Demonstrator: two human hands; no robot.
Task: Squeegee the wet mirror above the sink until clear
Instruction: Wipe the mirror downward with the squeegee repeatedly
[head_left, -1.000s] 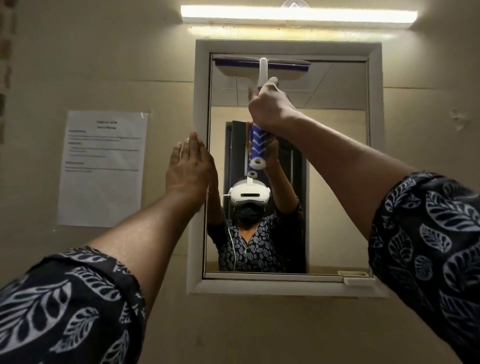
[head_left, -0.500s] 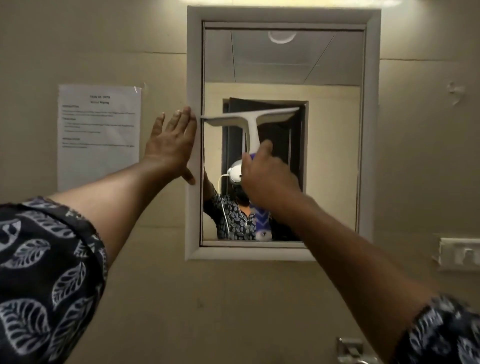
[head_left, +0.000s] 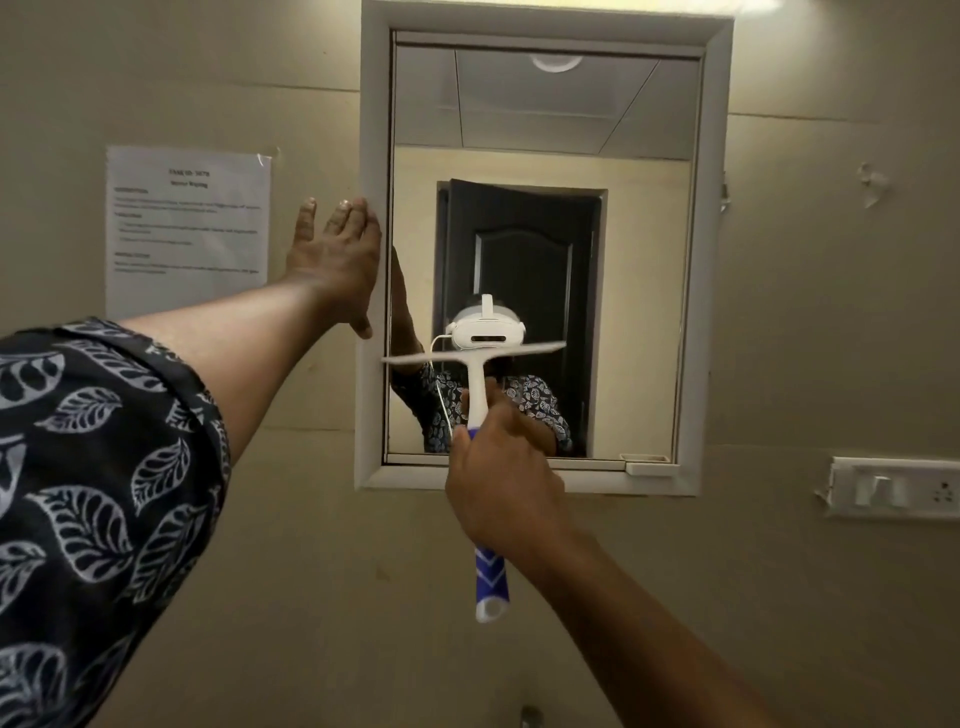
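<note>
White squeegee (head_left: 476, 382), one; mirror (head_left: 644, 312), one.

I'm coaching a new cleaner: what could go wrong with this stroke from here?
The squeegee blade is tilted and its left end overlaps the frame, so it may lift off the mirror and streak. It covers only the left part; the right strip could get missed.

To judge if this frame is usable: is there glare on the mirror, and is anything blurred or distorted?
Head view: no strong glare on the mirror; light dim and yellowish; print on the paper notice too soft to read; the wide lens makes the mirror frame lean; the squeegee in the right hand looks sharp.
</note>
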